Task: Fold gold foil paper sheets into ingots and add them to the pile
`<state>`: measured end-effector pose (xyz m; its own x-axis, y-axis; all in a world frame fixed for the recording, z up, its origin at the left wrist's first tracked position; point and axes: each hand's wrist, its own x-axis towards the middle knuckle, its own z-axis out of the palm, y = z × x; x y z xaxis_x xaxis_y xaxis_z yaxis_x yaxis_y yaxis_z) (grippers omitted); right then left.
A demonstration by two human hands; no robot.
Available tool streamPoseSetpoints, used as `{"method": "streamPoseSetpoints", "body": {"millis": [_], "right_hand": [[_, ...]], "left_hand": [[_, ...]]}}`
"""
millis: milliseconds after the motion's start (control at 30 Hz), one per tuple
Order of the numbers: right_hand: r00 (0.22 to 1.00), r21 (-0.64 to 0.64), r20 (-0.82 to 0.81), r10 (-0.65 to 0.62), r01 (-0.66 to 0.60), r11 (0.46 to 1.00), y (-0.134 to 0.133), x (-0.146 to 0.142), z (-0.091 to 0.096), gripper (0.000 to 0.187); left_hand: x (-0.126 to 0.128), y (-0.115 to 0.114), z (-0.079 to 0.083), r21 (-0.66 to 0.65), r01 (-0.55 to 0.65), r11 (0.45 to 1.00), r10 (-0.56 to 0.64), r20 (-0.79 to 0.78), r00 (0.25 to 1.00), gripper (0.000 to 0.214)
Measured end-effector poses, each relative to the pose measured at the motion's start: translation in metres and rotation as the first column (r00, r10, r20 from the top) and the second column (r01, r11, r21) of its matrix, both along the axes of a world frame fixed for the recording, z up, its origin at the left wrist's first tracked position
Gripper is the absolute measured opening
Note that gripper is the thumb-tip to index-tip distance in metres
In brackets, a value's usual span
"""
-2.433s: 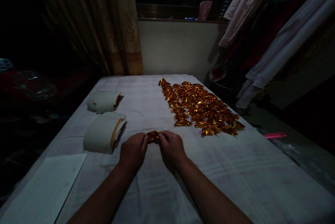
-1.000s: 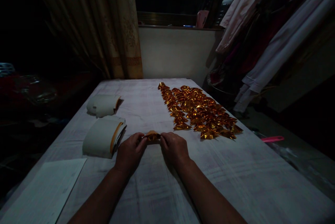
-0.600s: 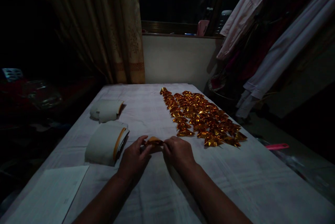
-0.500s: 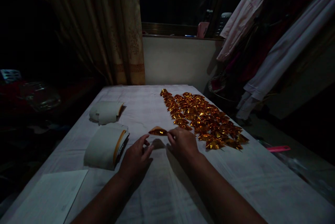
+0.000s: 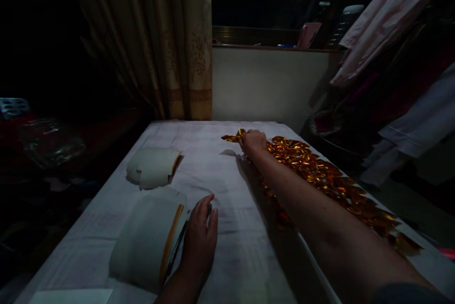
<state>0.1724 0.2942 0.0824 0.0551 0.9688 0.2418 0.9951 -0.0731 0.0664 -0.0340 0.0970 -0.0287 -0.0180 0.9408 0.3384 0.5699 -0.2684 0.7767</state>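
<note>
My right hand [image 5: 254, 142] reaches toward the far end of the table, fingers closed on one end of a folded gold foil paper ingot [image 5: 230, 138]. The ingot is held above the cloth, and its shadow falls below it. Many similar gold ingots [image 5: 316, 166] lie in rows along the right side, partly covered by my right forearm. My left hand [image 5: 201, 233] rests low with fingers stretched and nothing in it. Just left of it lies a curved stack of pale paper sheets [image 5: 145, 237] with an orange-gold edge.
A smaller stack of pale sheets [image 5: 152, 166] lies farther back on the white tablecloth [image 5: 213, 171]. A flat white sheet [image 5: 71, 296] is at the near left. Beyond the table are a curtain [image 5: 170, 48], a pink cup [image 5: 308, 35] on the sill and hanging clothes [image 5: 387, 20].
My right hand has carried the gold ingot forward, away from me, to the far end of the rows. My left hand has come away from the ingot, nearer to me. The view has shifted left.
</note>
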Motion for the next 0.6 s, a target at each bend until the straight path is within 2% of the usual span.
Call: {"method": "streamPoseSetpoints", "body": {"millis": [133,233,433,600], "right_hand": [[0.999,-0.018,0.017,-0.027,0.027,0.999,0.055,-0.002,-0.018,0.036],[0.999,-0.026,0.034,-0.037,0.038,0.999,0.082,-0.003,-0.030,0.034],[0.998,-0.031,0.051,-0.041,0.043,0.999,0.108,0.000,-0.043,0.035],[0.997,-0.032,0.050,-0.062,0.064,0.997,0.115,-0.001,-0.049,0.038]], "left_hand": [[0.000,-0.004,0.006,-0.035,-0.033,0.999,0.035,0.059,0.998,0.036],[0.002,-0.007,0.009,-0.040,-0.045,0.998,0.047,0.060,0.997,0.035],[-0.002,-0.011,0.005,-0.037,-0.025,0.999,0.026,0.010,1.000,0.034],[-0.004,-0.011,-0.001,-0.040,-0.001,0.999,-0.001,-0.041,0.999,0.035]]}}
